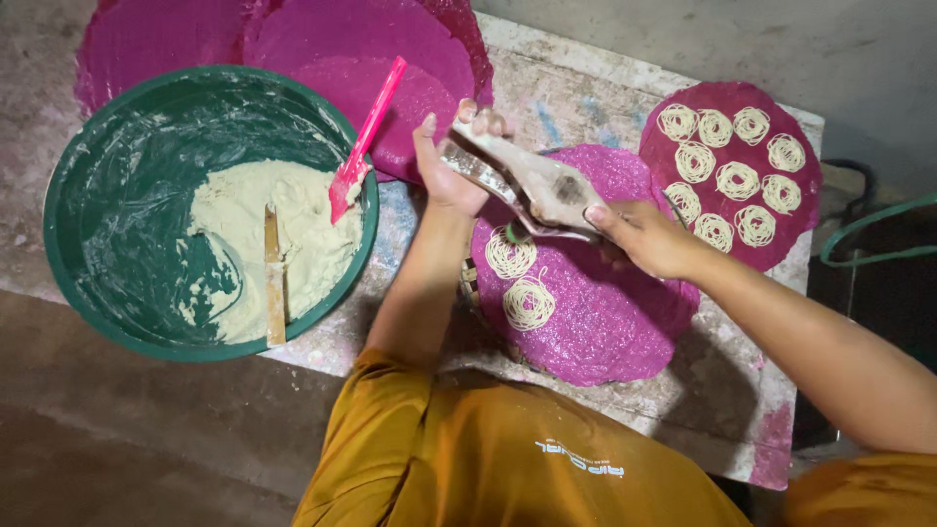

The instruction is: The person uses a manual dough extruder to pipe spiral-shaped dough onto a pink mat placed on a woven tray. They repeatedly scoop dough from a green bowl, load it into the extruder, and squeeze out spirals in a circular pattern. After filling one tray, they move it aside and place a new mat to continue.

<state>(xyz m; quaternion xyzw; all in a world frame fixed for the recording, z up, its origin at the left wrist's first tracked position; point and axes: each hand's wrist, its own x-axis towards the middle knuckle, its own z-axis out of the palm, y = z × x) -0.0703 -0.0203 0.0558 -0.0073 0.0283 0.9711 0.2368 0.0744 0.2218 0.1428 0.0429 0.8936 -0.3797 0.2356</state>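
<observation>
- mustard-orange t-shirt (pixel 488 459), short sleeves, so both forearms are bare
- small white print on the chest, upside down from this angle
- no gloves, rings or watch on left hand (pixel 451 166) or right hand (pixel 649 239)

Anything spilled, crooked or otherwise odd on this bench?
Nothing is spilled or broken. The left hand and right hand squeeze a metal press over a magenta mat bearing two noodle coils. Only untidiness: dough smears line the green basin, where a wooden stick and pink spatula sit in the dough.
</observation>
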